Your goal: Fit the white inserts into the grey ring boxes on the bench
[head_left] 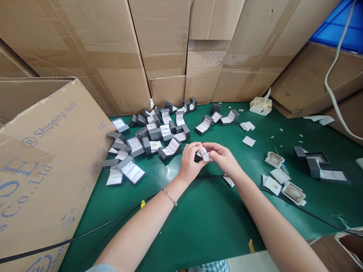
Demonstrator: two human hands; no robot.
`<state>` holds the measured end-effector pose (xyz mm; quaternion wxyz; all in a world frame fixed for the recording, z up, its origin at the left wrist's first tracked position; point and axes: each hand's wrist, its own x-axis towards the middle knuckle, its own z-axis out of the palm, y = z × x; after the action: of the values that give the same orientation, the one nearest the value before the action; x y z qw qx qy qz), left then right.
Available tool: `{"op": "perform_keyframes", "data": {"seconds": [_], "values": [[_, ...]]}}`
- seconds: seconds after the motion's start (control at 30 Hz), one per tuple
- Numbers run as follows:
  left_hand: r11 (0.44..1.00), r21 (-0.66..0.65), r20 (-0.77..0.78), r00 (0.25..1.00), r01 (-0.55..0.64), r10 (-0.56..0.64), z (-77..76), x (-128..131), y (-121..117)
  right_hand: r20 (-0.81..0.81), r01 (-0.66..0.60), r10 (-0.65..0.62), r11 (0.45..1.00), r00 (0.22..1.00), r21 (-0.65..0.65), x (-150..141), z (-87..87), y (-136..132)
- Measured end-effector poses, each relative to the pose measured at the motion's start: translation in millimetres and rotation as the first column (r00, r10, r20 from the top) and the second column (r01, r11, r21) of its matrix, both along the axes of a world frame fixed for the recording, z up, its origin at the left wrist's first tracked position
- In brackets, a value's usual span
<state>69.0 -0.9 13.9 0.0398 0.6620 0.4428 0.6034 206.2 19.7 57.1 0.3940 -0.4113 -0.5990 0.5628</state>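
Note:
Over the middle of the green table, my left hand (pixel 188 162) is closed around a small dark jewellery box (pixel 203 153) with a white lining. My right hand (pixel 224 156) grips the same box from the other side, its thumb and fingers at the white part. Fingers hide most of the box. Beyond my left hand lies a heap of similar open grey boxes with white linings, the nearest one (pixel 170 148) just past my knuckles. A white card-like piece (pixel 228 181) lies on the table under my right wrist.
A large carton (pixel 56 158) stands at the left, and more cartons (pixel 167 45) wall the back. A black cable (pixel 113 219) crosses the green table (pixel 193 230). White inserts (pixel 274 160), two open boxes (pixel 334 175) and a tissue pack (pixel 261 105) lie at right.

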Motion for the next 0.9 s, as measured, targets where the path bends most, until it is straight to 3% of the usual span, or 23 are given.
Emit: {"op": "perform_keyframes", "data": {"seconds": [0.6, 0.9], "values": [[0.999, -0.045, 0.017, 1.0, 0.017, -0.016, -2.0, 0.3, -1.3, 0.055, -0.017, 0.019, 0.999, 0.998, -0.038, -0.9, 4.9, -3.2], [1.0, -0.001, 0.01, 1.0, -0.012, 0.012, -2.2, -0.9, 0.0, 0.079, 0.081, -0.081, 0.997, 0.994, -0.007, -8.0, 6.9, -5.6]]}}
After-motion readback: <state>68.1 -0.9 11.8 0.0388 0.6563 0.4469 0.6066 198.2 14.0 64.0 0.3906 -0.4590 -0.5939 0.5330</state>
